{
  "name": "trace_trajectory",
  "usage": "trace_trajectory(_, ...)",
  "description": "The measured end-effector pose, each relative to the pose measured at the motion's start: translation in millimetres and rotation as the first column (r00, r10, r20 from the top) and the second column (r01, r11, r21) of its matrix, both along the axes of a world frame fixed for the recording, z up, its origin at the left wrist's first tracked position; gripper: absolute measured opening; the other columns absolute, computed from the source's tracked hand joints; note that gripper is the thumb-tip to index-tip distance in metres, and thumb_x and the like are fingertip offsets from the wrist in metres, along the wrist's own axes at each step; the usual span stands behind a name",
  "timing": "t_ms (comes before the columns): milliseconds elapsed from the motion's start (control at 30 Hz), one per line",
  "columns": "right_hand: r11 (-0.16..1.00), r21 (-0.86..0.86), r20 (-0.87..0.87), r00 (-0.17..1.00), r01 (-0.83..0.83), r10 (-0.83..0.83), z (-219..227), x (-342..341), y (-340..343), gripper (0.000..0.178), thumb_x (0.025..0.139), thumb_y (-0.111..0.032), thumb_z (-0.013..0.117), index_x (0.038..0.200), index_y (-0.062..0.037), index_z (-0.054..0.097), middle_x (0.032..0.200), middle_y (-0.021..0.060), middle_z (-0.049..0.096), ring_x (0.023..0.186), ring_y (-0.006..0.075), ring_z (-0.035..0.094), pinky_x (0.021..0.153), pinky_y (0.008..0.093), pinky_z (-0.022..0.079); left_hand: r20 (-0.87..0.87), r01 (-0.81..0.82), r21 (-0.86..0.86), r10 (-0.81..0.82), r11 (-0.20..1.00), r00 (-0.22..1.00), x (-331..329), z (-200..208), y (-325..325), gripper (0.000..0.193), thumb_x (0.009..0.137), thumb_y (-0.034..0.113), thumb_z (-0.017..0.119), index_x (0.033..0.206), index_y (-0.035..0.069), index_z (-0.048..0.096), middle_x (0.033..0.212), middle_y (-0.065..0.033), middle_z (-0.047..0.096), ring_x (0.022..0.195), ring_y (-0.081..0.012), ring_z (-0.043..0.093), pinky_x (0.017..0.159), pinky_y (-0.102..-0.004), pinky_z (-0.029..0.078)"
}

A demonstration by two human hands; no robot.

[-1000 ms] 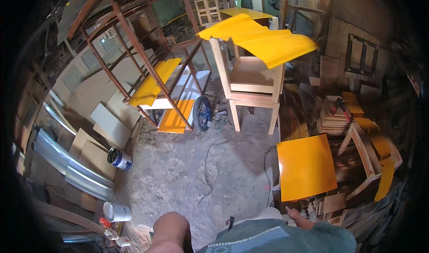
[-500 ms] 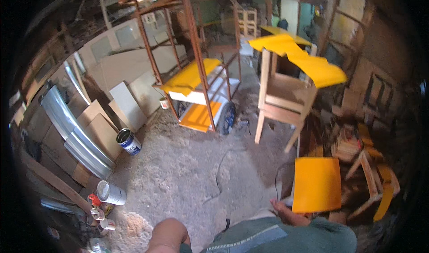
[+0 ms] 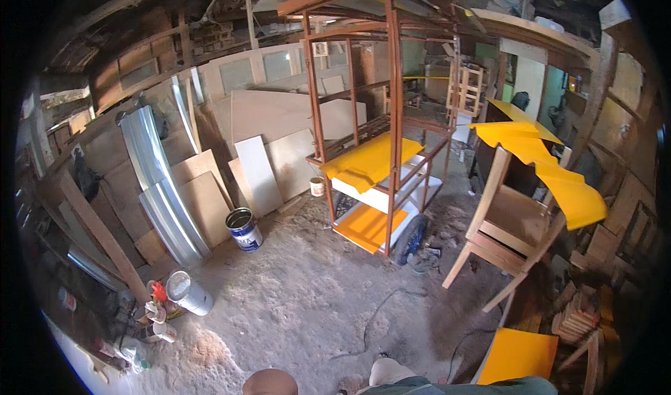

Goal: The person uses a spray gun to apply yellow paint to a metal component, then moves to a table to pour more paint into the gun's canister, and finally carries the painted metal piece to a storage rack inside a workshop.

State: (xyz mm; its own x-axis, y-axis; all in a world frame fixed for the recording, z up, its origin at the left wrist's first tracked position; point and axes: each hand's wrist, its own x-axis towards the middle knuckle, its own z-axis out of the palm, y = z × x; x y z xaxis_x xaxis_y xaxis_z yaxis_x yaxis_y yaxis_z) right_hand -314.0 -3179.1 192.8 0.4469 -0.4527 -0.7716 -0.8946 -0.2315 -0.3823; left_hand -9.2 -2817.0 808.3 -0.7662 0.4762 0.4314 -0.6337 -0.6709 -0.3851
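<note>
Neither of my hands shows now. A bare rounded part of my left arm (image 3: 270,382) juts in at the lower edge, its hand hidden. Beside my dark green clothing lies a flat yellow sheet (image 3: 518,356) at the lower right, the thing nearest to my right side. Ahead stands a tall brown metal-framed cart (image 3: 393,108) with wheels. A bent yellow sheet (image 3: 374,159) rests across its middle, and an orange-yellow panel (image 3: 369,226) lies on its lower shelf.
A wooden stand (image 3: 504,236) carries corrugated yellow sheets (image 3: 535,150) on the right. Curved metal sheets (image 3: 164,185) and boards (image 3: 279,168) lean at the left, near an open paint can (image 3: 244,233) and a white bucket (image 3: 190,296). A cable (image 3: 368,328) crosses the rough floor.
My view has tilted up and swung left, so the cart and stand sit lower and farther right. My right hand, seen earlier beside the flat yellow sheet, has left the picture.
</note>
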Motion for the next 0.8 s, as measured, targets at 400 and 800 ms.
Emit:
trace_trajectory(400, 0.984, 0.179, 0.069, 0.998, -0.024, 0.011, 2.7, 163.0, -141.8, 0.060, 0.095, -0.056, 0.049, 0.116, -0.0002, 0.058, 0.097, 0.0163, 0.062, 0.084, 0.0311, 0.062, 0.067, 0.0447, 0.053, -0.329, 0.611, 0.623, -0.546, 0.488, 0.771, 65.1, 47.9, -151.8, 0.049, 0.088, 0.037, 0.062, 0.127, 0.008, 0.056, 0.127, -0.0092, 0.059, 0.115, -0.0258, 0.053, 0.089, -0.0468, 0.044)
trace_trajectory(800, 0.965, 0.229, 0.506, 0.831, 0.126, -0.229, 5.1, 336.9, -240.2, 0.079, 0.093, -0.060, 0.051, 0.139, 0.0045, 0.044, 0.115, 0.0220, 0.064, 0.088, 0.0339, 0.068, 0.071, 0.0426, 0.056, -0.312, 0.700, 0.597, -0.690, 0.391, 0.652, 216.5, 36.8, -188.4, 0.044, 0.079, 0.032, 0.070, 0.114, 0.008, 0.058, 0.114, -0.0075, 0.062, 0.102, -0.0251, 0.056, 0.081, -0.0442, 0.045)
